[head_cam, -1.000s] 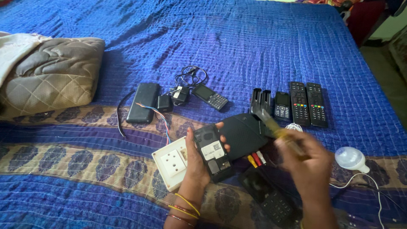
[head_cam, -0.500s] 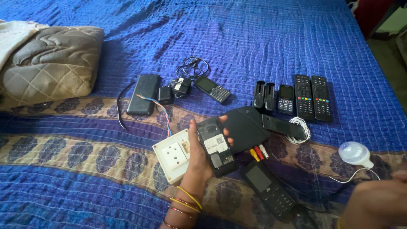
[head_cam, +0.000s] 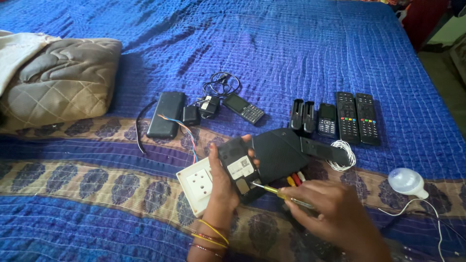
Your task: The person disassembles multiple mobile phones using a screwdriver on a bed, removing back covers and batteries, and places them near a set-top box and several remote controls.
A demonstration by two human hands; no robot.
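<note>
Frame centre: our left hand [head_cam: 221,182] grips the phone [head_cam: 240,170] back-up, steadying it; right-hand [head_cam: 335,213] fingers pinch the screwdriver [head_cam: 279,192], tip seemingly touching it.

- A single head-worn view looks steeply down and forward across a blue quilted bedspread [head_cam: 301,48].
- It sits close: the left hand [head_cam: 221,182] and right hand [head_cam: 335,213] fill the lower centre, forearms cut by the bottom edge.
- The far edge shows floor [head_cam: 444,68] at upper right.
- A brown cushion [head_cam: 58,82] marks the left edge.
</note>
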